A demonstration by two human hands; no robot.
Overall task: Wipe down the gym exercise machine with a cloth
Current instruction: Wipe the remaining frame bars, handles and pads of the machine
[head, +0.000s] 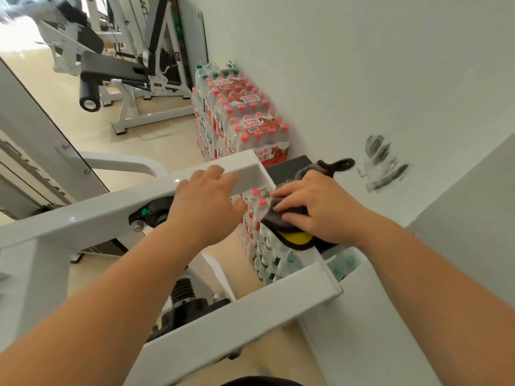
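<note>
At the far left stands another bench machine [122, 73], with white tube legs and flat black padding, on a pale, smooth floor [156, 135] that has open room around it. Nearer, the exercise machine [250, 310] is built of glossy white square tubing with sharp corners. Its upper beam [92, 218] runs from the left edge towards the middle and ends in a squared-off tip. A black round knob [156, 213] with a small green tip sits on the beam's near face.

The left hand [206, 201] rests on that beam close to its end, fingers nearly straight across the top and thumb spread down the near side, gripping nothing tightly. Between the two hands is a narrow gap through which shrink-wrapped packs of water bottles [250, 121] show, stacked against the wall, most with pink caps.

The right hand [315, 210] presses flat, fingers splayed, on the cloth [281, 221]. The cloth is soft grey fabric, bunched, with a yellow patch at its near edge and a loop at its far corner. It lies on what appears to be a black pad [284, 169] of the machine, though the pad's near edge is hidden under cloth and wrist.

To the right, the matte white wall [362, 65] stands just beside the pad, leaving little room, and bears dark smudged scuff marks [381, 162]
</note>
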